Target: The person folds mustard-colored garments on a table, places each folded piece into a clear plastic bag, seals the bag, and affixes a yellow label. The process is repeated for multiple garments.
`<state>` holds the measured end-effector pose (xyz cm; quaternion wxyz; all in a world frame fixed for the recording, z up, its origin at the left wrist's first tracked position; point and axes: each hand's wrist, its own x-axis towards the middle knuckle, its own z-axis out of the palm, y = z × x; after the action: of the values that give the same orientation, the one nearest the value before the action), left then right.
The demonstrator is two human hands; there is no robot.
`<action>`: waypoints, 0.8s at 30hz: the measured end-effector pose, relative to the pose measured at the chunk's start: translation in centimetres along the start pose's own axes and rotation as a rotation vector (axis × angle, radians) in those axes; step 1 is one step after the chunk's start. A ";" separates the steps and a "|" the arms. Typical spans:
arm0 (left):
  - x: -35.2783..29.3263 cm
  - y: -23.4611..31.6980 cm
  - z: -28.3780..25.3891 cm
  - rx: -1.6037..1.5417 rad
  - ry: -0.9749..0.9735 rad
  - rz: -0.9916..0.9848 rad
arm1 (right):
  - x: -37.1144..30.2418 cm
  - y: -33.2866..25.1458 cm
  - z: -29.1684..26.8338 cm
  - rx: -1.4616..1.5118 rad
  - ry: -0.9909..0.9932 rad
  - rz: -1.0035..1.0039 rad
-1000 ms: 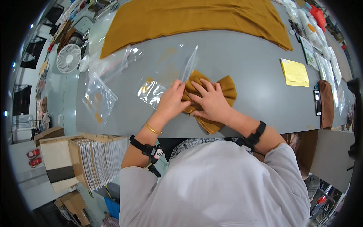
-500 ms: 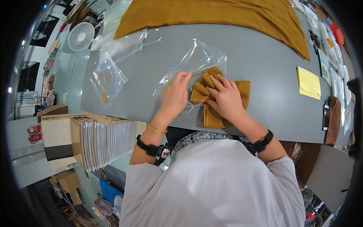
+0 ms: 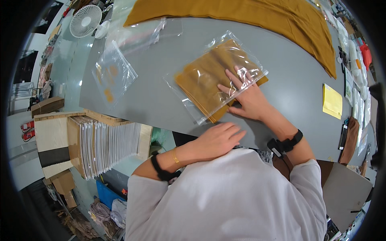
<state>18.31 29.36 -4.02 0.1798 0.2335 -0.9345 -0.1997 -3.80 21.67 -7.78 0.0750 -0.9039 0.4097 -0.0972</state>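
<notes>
A folded mustard-coloured cloth [image 3: 209, 67] lies inside a clear plastic zip bag [image 3: 187, 105] on the grey table. One corner of the cloth sticks out past the bag's opening on the right. My right hand [image 3: 246, 90] reaches into the opening, its spread fingers under the film and flat on the cloth. My left hand [image 3: 220, 138] hovers by the near table edge, close to my shirt; its fingers are stretched out with nothing in them.
A larger mustard cloth [image 3: 241, 10] spans the far side. Another zip bag [image 3: 116, 76] and clear plastic sheets [image 3: 144, 40] lie left. A yellow paper packet [image 3: 332, 101], phone [image 3: 343, 136] and brown cloth [image 3: 351, 138] are right. A box of white sleeves [image 3: 108, 144] stands at the lower left.
The folded cloth, bunched in my right hand before, now lies flattened inside the bag. My left hand has let go of the bag and drawn back toward me.
</notes>
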 end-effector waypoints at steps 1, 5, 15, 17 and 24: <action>0.7 -0.4 2.1 0.008 -0.101 0.059 | 0.2 0.2 0.6 -0.065 0.083 -0.016; 0.8 -2.3 6.1 0.139 -0.008 -0.218 | 1.7 0.4 1.4 -0.017 0.160 -0.051; 1.1 -4.4 3.7 0.122 0.045 -0.311 | 3.6 1.5 3.1 0.062 0.150 0.040; 1.4 -4.8 3.3 0.102 0.101 -0.309 | 4.5 1.9 3.6 0.055 0.107 0.067; 1.1 -7.0 2.9 0.071 0.089 -0.317 | 7.4 3.4 2.1 -0.004 0.101 -0.036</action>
<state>18.72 23.92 -9.41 0.1787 0.3928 -0.8836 -0.1817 -1.02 13.93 -9.66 0.0506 -0.9053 0.3966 -0.1434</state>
